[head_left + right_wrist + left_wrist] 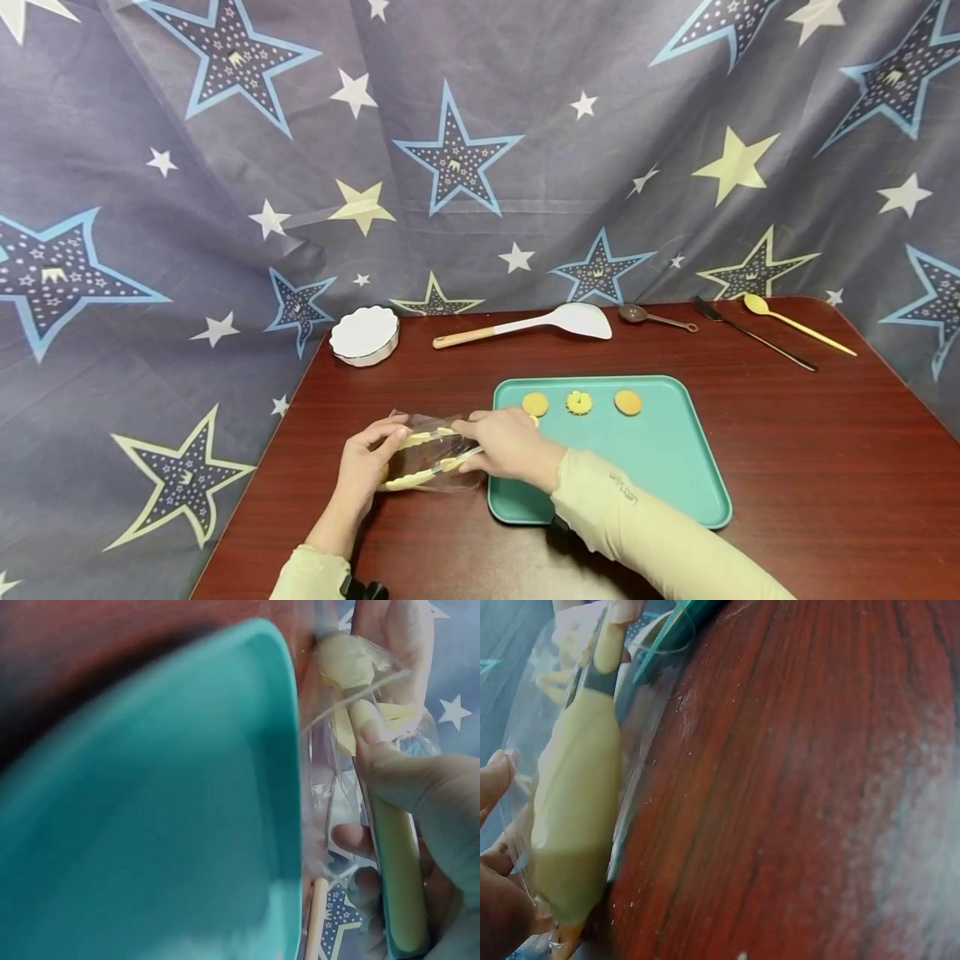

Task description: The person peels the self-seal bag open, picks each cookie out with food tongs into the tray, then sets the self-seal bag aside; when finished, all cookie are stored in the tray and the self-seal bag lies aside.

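Observation:
My right hand (517,446) grips a pair of tongs (411,481) with pale yellow scalloped heads, its arms spread apart. Clear plastic of a bag (429,457) surrounds the heads, which point left. At the bag's far end, my left hand (362,467) holds the plastic between thumb and fingers. An orange-yellow piece (568,936) shows by the tip of one tong head in the left wrist view; its kind is unclear. In the right wrist view the thumb lies along a yellow tong handle (401,885). Beside the right hand is a teal tray (637,475).
On the tray lie round biscuits (627,402) and a flower-shaped one (579,402); another is partly hidden. Along the back stand white fluted dishes (365,337), a white turner (585,321), a brown measuring spoon (633,313), a dark slender utensil (757,337) and a yellow spoon (757,305).

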`<state>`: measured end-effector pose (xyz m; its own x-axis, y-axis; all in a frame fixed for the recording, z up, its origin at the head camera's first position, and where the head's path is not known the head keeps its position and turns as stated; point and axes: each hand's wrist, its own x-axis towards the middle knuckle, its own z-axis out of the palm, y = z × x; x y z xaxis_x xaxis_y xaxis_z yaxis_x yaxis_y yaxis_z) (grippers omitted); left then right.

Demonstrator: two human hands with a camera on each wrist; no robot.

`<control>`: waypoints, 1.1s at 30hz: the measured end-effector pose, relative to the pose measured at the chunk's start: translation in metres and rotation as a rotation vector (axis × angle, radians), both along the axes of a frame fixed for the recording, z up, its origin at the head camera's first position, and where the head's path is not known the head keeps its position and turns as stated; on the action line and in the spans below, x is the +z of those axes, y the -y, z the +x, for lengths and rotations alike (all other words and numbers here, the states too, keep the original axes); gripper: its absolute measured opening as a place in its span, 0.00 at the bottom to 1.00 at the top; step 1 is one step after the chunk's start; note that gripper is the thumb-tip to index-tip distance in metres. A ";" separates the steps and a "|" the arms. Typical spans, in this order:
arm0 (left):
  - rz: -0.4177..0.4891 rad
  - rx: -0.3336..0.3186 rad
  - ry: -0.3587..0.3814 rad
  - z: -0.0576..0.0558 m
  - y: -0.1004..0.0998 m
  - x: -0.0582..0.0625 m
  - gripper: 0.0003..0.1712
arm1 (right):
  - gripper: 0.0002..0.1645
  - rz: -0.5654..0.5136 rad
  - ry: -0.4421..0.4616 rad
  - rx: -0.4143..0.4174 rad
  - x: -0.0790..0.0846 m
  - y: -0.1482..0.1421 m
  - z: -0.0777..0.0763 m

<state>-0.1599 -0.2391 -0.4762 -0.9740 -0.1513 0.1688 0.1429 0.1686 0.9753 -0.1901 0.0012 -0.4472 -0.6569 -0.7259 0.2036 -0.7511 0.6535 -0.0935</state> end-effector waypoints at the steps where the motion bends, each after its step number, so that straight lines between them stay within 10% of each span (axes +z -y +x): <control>1: 0.005 0.002 -0.001 -0.002 0.001 -0.004 0.06 | 0.34 0.002 -0.008 0.000 -0.001 0.001 0.001; 33: 0.000 0.030 -0.049 -0.006 0.013 -0.011 0.09 | 0.33 -0.042 0.012 -0.099 -0.004 -0.005 0.018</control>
<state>-0.1657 -0.2523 -0.4867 -0.9595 -0.1801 0.2164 0.1856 0.1731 0.9673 -0.1719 0.0057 -0.4513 -0.7275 -0.6484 0.2244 -0.6819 0.7197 -0.1309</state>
